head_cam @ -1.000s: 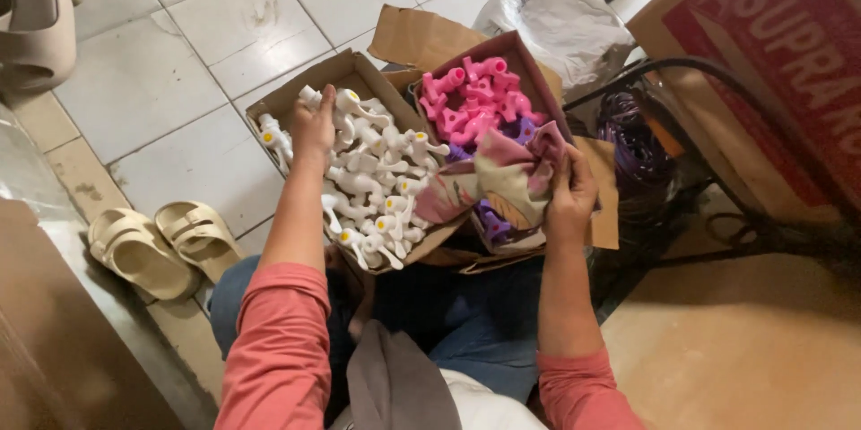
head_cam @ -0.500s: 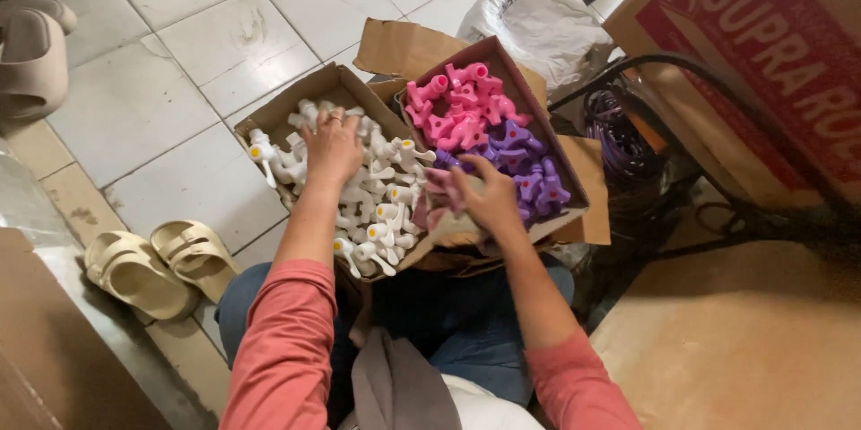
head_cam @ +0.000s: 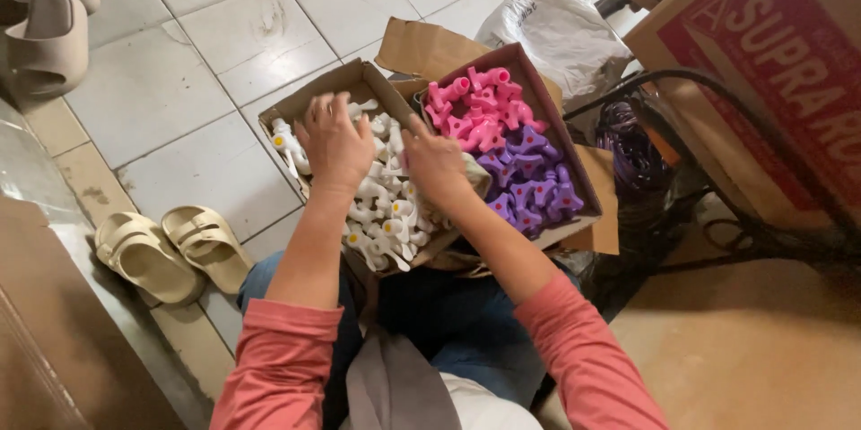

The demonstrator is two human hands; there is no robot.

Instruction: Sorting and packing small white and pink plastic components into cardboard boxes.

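Two open cardboard boxes rest on my lap. The left box [head_cam: 300, 105] is full of small white plastic pieces [head_cam: 387, 219]. The right box [head_cam: 549, 100] holds pink pieces [head_cam: 475, 107] at its far end and purple pieces [head_cam: 531, 181] nearer me. My left hand [head_cam: 334, 138] lies palm down on the white pieces with its fingers spread. My right hand [head_cam: 432, 161] is at the right side of the same box, fingers bent down and closed on a beige cloth [head_cam: 478, 177] that shows beside it.
A pair of beige sandals [head_cam: 170, 251] lies on the tiled floor at my left, with more beige shoes [head_cam: 45, 35] at the top left. A white plastic bag [head_cam: 556, 31], a dark purple bag [head_cam: 628, 152] and a large red-printed carton [head_cam: 771, 62] stand to the right.
My right hand has moved left with the cloth, off the purple pieces to the white-piece box, so the purple pieces now show. My left hand has stayed on the white pieces.
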